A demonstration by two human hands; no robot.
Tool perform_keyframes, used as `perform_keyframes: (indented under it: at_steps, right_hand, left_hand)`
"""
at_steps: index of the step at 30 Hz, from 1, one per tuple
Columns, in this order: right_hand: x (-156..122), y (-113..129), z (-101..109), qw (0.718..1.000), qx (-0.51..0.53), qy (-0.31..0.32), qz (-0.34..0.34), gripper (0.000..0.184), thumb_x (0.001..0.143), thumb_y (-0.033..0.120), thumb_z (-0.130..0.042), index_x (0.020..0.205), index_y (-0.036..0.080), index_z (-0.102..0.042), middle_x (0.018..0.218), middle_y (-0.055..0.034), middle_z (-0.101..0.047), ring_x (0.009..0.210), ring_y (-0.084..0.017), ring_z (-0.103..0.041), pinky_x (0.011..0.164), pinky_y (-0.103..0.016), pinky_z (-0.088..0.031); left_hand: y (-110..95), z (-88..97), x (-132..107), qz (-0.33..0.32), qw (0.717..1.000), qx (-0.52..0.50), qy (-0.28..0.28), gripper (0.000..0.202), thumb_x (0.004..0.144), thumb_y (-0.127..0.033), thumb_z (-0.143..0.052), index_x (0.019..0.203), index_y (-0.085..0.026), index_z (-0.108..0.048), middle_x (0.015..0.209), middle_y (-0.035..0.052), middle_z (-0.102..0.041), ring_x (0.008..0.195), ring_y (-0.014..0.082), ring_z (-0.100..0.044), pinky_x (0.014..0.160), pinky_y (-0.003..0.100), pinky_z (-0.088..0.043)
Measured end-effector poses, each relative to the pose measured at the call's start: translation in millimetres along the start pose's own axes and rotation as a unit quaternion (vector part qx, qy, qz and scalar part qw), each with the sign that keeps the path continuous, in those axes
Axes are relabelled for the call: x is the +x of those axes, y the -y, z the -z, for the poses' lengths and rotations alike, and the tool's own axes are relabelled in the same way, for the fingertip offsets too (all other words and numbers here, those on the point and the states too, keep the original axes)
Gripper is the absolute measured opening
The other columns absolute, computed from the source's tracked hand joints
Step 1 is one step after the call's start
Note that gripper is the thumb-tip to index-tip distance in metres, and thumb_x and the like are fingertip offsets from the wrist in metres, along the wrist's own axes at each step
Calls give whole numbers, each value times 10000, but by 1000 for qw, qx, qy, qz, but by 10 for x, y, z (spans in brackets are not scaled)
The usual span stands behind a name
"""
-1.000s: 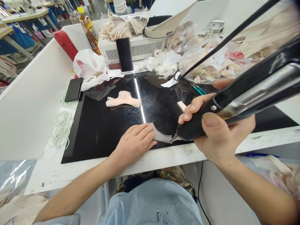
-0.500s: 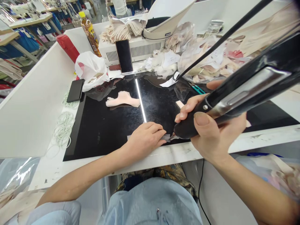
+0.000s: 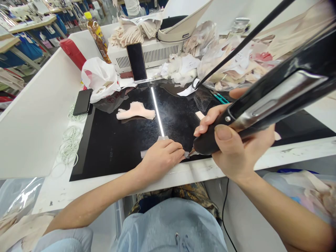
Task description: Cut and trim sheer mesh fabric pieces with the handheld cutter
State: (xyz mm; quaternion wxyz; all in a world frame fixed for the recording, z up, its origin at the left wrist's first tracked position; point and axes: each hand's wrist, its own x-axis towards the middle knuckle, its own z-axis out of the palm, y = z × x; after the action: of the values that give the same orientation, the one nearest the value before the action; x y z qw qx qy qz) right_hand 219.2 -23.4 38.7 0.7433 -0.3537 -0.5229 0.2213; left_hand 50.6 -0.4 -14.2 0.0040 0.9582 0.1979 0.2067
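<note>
My right hand [image 3: 236, 147] is wrapped round a black pen-shaped hot tool [image 3: 262, 108] whose cord runs up and away; its small tip touches a pale fabric piece [image 3: 149, 151] near the front edge of the black glass worktop [image 3: 110, 143]. My left hand [image 3: 160, 157] lies on that piece with fingers curled, pinching it close to the tool's tip. Most of the piece is hidden under this hand. Farther back on the glass lies a pink lace-edged fabric piece [image 3: 135, 111].
A white plastic bag [image 3: 98, 78], two black phones [image 3: 82, 101] [image 3: 136, 61], a white machine box [image 3: 149, 54], a drink bottle [image 3: 96, 31] and bags of fabric pieces [image 3: 231, 63] stand at the back. White elastic rings [image 3: 69, 140] lie left of the glass. A small tan block [image 3: 200, 114] lies behind my right hand.
My left hand has curled from flat to a pinch and slid the pale piece toward the front edge. The tool's tip has dropped onto the piece.
</note>
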Motion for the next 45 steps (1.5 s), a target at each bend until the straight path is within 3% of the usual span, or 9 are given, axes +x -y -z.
perform_keyframes:
  at_steps: [4, 9, 14, 19, 32, 37, 45]
  right_hand:
    - [-7, -5, 4, 1000, -18, -5, -14, 432, 770, 394, -783, 1161, 395, -602, 804, 19, -657, 519, -161, -567, 481, -341, -530]
    - [-3, -16, 5, 1000, -24, 0, 4, 401, 789, 381, -766, 1149, 404, -592, 807, 24, -646, 509, -156, -558, 487, -344, -531]
    - [0, -8, 1, 999, -31, -3, -13, 451, 782, 421, -770, 1194, 406, -589, 794, 21, -650, 502, -153, -555, 495, -340, -531]
    - [0, -5, -3, 1000, -21, -4, -4, 386, 777, 400, -776, 1126, 384, -611, 789, 21, -641, 490, -150, -549, 488, -344, -525]
    - [26, -1, 5, 1000, -6, -4, 15, 355, 798, 344, -776, 1124, 391, -642, 812, 33, -642, 506, -136, -575, 493, -330, -531]
    - [77, -7, 13, 999, -4, -12, 43, 249, 820, 310, -745, 1047, 378, -670, 783, 42, -641, 519, -138, -576, 483, -331, -523]
    - [49, -33, 13, 1000, 5, -28, 13, 319, 777, 333, -797, 1022, 364, -595, 803, 48, -670, 524, -152, -601, 481, -330, -530]
  left_hand:
    - [4, -20, -36, -14, 1000, 1, 8, 160, 1025, -185, -526, 1060, -148, -677, 1028, 42, -715, 955, 154, -647, 862, 315, -511]
    - [6, -11, -54, -20, 1000, 2, 12, 172, 1028, -175, -513, 1091, -158, -673, 1065, 42, -716, 967, 160, -644, 815, 314, -512]
    - [-3, -9, -54, -34, 999, 19, -18, 173, 1029, -180, -520, 1060, -170, -690, 1052, 24, -731, 959, 163, -644, 801, 310, -508]
    - [-12, 1, -37, -55, 997, 36, -47, 173, 1024, -175, -533, 1049, -167, -704, 1042, 3, -746, 945, 164, -646, 802, 302, -504]
    - [0, -22, -42, -58, 996, 44, -53, 137, 1006, -170, -566, 1023, -169, -701, 1002, -6, -744, 901, 152, -641, 792, 299, -500]
    - [6, -27, -56, -58, 996, 39, -54, 160, 1014, -161, -544, 1010, -167, -704, 993, 4, -742, 893, 150, -647, 792, 301, -507]
    - [-11, -19, -41, -58, 996, 35, -52, 151, 1006, -156, -558, 1037, -161, -706, 1000, 5, -748, 897, 159, -652, 780, 301, -509]
